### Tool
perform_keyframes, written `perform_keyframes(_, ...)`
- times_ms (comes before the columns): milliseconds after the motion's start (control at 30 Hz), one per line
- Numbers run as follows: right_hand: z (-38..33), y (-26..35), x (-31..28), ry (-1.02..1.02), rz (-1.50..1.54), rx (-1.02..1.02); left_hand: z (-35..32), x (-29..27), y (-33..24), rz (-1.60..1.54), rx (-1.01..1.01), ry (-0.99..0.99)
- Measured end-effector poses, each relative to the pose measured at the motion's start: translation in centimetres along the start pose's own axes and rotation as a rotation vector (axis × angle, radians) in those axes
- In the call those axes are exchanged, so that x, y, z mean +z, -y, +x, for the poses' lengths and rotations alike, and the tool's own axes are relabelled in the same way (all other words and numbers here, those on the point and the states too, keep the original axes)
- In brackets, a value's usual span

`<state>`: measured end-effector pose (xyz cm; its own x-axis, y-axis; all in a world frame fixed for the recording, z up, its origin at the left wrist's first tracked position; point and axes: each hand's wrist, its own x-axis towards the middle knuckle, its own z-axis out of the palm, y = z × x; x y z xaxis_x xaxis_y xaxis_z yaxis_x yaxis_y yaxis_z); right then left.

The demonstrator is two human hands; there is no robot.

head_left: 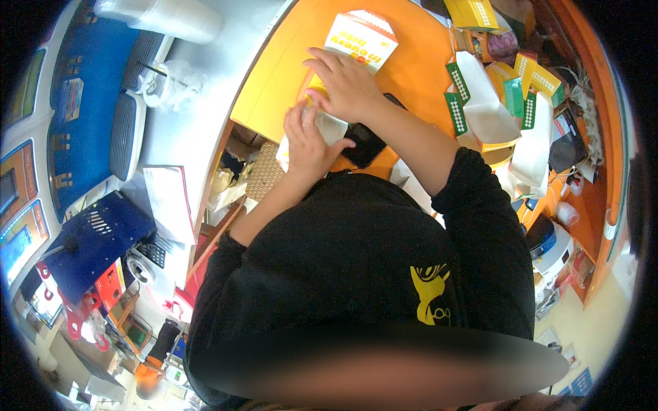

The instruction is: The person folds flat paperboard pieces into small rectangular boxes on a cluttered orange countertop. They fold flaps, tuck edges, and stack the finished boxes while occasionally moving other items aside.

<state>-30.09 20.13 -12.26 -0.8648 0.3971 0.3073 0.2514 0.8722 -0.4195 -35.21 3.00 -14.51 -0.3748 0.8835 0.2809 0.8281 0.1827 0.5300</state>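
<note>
In front of my body, both hands are on a small yellow-and-white cardboard food box (330, 128) at the edge of the orange table. My left hand (307, 142) grips its near part, thumb toward a black phone (364, 145) lying to the right. Just beyond, my right hand (348, 85) holds the box's yellow far part, thumb on one side and fingers reaching over it. My fingers cover much of the box, so its exact shape is partly hidden. Touching or very close behind the right hand, a folded white box (361, 42) with yellow and red print stands on the table.
Several open cartons (486, 103), white with green and yellow flaps, pile up at the right. More yellow boxes (473, 14) sit at the far right. Left of the table are a pale counter (199, 96), a stack of plastic cups (168, 17) and a woven basket (264, 171).
</note>
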Motion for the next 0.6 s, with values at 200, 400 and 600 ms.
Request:
perform_keyframes(200,2.1,-2.6,-1.4,0.296,0.141,0.012,-0.1,5.1,2.0,0.311,0.058,-0.154)
perform_keyframes(400,5.5,-9.0,1.9,0.302,0.836,0.293,-2.0,6.4,3.4,0.125,0.033,-0.229)
perform_keyframes(600,3.6,-10.4,5.4,0.045,0.46,0.001,-0.9,6.5,3.6,0.099,0.032,-0.178)
